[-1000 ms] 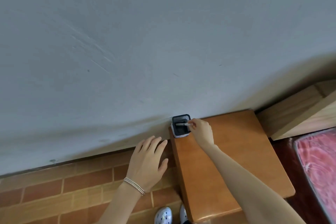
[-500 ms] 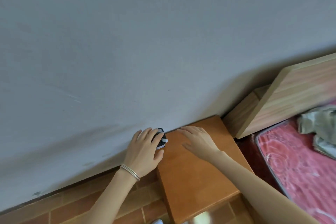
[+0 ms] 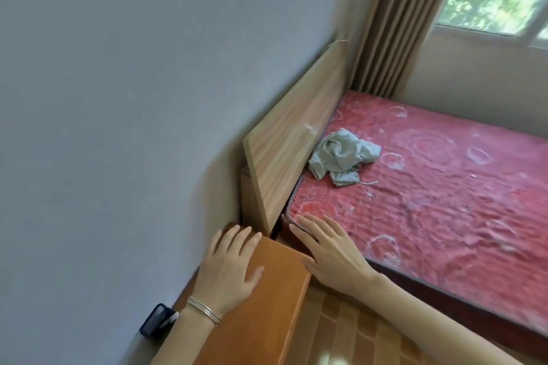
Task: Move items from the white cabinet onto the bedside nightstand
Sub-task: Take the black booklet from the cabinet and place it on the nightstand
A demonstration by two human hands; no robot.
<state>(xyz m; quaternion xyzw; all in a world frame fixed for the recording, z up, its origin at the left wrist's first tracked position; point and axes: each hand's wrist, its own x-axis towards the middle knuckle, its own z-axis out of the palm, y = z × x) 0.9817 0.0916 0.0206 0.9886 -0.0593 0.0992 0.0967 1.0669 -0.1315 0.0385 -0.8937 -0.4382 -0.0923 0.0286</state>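
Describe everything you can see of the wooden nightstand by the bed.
The nightstand is orange-brown wood with a smooth, slightly glossy top and rounded edges. Only its top and right side show. It stands against the grey wall, just before the bed's headboard. The left hand lies flat on its top; the right hand is open at its right edge. A small black holder shows at its wall-side edge.

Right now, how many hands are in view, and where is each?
2. The left hand lies flat on top of the wooden nightstand. The right hand is spread open just beside it, over the near corner of the red mattress. No others show.
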